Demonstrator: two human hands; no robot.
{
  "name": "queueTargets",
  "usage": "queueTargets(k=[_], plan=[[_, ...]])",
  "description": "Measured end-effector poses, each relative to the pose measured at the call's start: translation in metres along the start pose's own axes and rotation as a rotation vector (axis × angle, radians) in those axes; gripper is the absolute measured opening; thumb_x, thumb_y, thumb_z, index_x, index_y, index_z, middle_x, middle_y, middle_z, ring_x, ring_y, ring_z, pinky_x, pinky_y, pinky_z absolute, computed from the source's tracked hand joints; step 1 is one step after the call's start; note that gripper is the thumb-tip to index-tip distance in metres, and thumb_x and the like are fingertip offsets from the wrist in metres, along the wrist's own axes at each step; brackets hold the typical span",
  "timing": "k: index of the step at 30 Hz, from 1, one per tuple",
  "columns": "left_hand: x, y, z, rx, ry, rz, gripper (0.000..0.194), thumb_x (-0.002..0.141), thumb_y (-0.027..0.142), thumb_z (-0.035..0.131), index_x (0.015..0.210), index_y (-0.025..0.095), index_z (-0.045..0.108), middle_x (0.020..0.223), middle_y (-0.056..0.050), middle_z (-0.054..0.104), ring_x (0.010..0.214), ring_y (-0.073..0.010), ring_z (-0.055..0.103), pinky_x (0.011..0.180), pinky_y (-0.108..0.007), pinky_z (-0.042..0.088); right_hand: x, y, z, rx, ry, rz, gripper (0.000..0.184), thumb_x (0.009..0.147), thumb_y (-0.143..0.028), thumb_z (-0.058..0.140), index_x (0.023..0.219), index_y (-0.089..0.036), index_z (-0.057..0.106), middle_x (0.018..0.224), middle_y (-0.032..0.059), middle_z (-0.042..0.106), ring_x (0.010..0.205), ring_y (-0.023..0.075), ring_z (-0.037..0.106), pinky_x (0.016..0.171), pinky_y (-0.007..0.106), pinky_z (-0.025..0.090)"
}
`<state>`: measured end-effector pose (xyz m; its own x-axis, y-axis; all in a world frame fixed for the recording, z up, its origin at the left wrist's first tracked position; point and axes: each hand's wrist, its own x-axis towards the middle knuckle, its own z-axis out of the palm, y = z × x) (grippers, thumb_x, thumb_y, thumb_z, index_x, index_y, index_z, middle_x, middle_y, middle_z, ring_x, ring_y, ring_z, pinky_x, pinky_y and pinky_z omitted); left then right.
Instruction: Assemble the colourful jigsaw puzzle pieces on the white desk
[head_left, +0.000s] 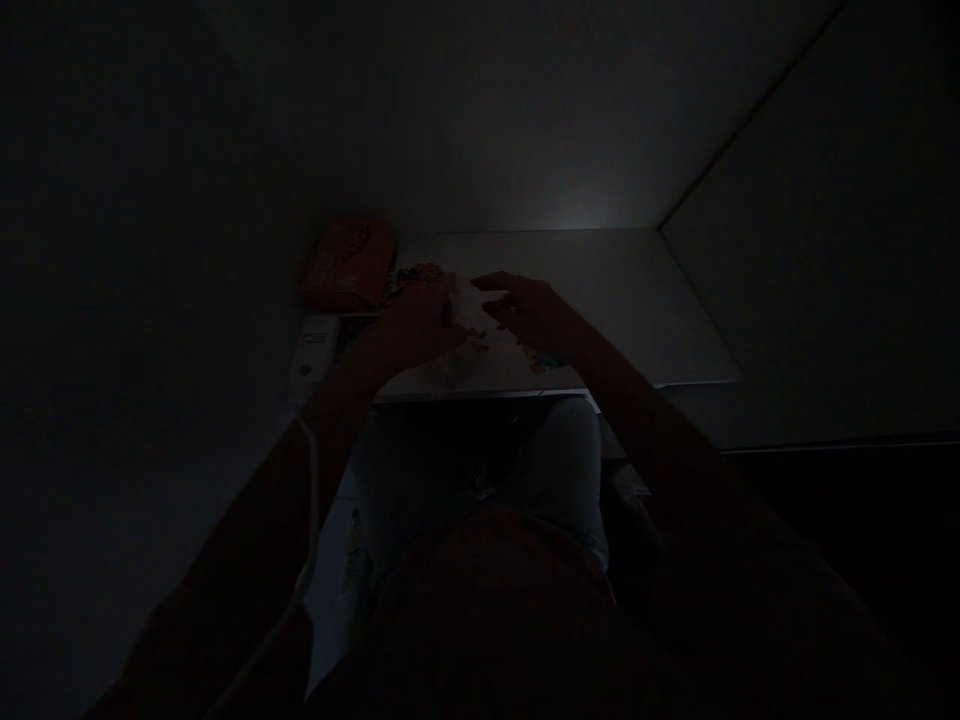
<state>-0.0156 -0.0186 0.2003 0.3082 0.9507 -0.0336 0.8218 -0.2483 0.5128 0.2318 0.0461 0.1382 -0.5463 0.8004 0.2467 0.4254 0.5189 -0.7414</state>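
Note:
The scene is very dark. Over the white desk, my left hand (424, 322) is closed on the edge of a pale, thin thing (468, 303), perhaps a plastic bag or a sheet; its kind is not clear. My right hand (531, 306) is at the right side of that pale thing, fingers bent and spread apart, fingertips close to it or touching it. Small coloured pieces (477, 336) show just below it, between the hands. Beyond my left hand is a pile of orange and dark pieces (421, 272). Teal and orange pieces (541, 359) lie below my right wrist.
An orange box (351, 264) stands at the back left of the desk (630, 300). A white flat object (313, 348) lies in front of it, beside a dark patterned item (352, 333). A white cable (311, 500) runs along my left forearm. Walls rise behind and right.

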Motion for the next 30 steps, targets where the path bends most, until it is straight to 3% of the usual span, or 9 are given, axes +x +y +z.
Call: queueTargets(k=[4,7,9,11,14,19,24,30], plan=[[-0.002,-0.001,0.0,0.033,0.021,-0.039,0.03,0.097,0.023,0.078,0.126,0.017,0.071,0.097,-0.006,0.072,0.09,-0.0233,0.069,0.081,-0.035,0.046,-0.042,0.061,-0.024,-0.146,0.067,0.033,0.042,0.112,-0.047,0.082,0.146,-0.023,0.087,0.14,0.0172,0.091,0.119,0.0347,0.089,0.106,0.053,0.075],[-0.002,0.0,0.001,0.017,0.024,-0.039,0.022,0.097,0.02,0.075,0.118,0.018,0.068,0.096,-0.006,0.071,0.088,-0.022,0.066,0.08,-0.036,0.044,-0.091,0.112,-0.028,-0.278,-0.005,0.005,0.063,0.104,-0.055,0.092,0.16,-0.028,0.081,0.167,0.0174,0.081,0.146,0.0416,0.083,0.124,0.063,0.068],[-0.002,-0.001,0.003,-0.009,0.023,-0.049,0.018,0.097,0.022,0.074,0.113,0.019,0.067,0.095,-0.006,0.07,0.086,-0.0219,0.065,0.079,-0.037,0.043,-0.123,0.139,-0.021,-0.353,-0.055,-0.041,0.083,0.099,-0.056,0.099,0.173,-0.029,0.073,0.185,0.017,0.066,0.164,0.0435,0.071,0.136,0.065,0.06],[-0.001,-0.002,0.004,-0.033,0.025,-0.039,0.019,0.097,0.027,0.075,0.113,0.02,0.067,0.095,-0.006,0.071,0.085,-0.0223,0.065,0.078,-0.037,0.044,-0.148,0.155,-0.007,-0.452,-0.053,-0.051,0.09,0.096,-0.055,0.103,0.175,-0.026,0.072,0.189,0.0196,0.06,0.173,0.0461,0.062,0.141,0.069,0.052],[-0.001,-0.005,0.006,-0.035,0.022,-0.011,0.029,0.096,0.031,0.073,0.123,0.02,0.068,0.096,-0.006,0.072,0.084,-0.0231,0.066,0.077,-0.038,0.045,-0.169,0.16,0.017,-0.57,0.005,-0.015,0.074,0.103,-0.049,0.099,0.171,-0.029,0.077,0.186,0.0161,0.065,0.173,0.0444,0.062,0.14,0.067,0.051],[-0.001,-0.009,0.01,0.049,0.032,-0.003,0.026,0.096,0.03,0.071,0.119,0.02,0.067,0.094,-0.006,0.072,0.082,-0.0228,0.066,0.078,-0.038,0.045,-0.18,0.149,0.036,-0.615,0.056,0.019,0.036,0.115,-0.031,0.085,0.15,-0.037,0.092,0.165,0.0084,0.084,0.145,0.0371,0.079,0.121,0.058,0.059],[-0.004,-0.01,0.01,0.103,0.024,-0.026,0.022,0.097,0.033,0.073,0.115,0.02,0.068,0.095,-0.007,0.071,0.085,-0.0237,0.066,0.078,-0.037,0.046,-0.181,0.149,0.023,-0.538,0.085,-0.026,0.034,0.119,-0.023,0.075,0.143,-0.037,0.094,0.149,0.0075,0.091,0.133,0.0326,0.083,0.112,0.053,0.061],[-0.008,-0.006,0.009,0.028,0.019,-0.045,0.035,0.096,0.028,0.074,0.129,0.017,0.073,0.097,-0.005,0.072,0.089,-0.0248,0.069,0.081,-0.039,0.048,-0.15,0.151,-0.005,-0.389,0.176,0.04,0.03,0.117,-0.031,0.07,0.133,-0.028,0.095,0.133,0.0143,0.094,0.125,0.0367,0.086,0.112,0.056,0.067]])
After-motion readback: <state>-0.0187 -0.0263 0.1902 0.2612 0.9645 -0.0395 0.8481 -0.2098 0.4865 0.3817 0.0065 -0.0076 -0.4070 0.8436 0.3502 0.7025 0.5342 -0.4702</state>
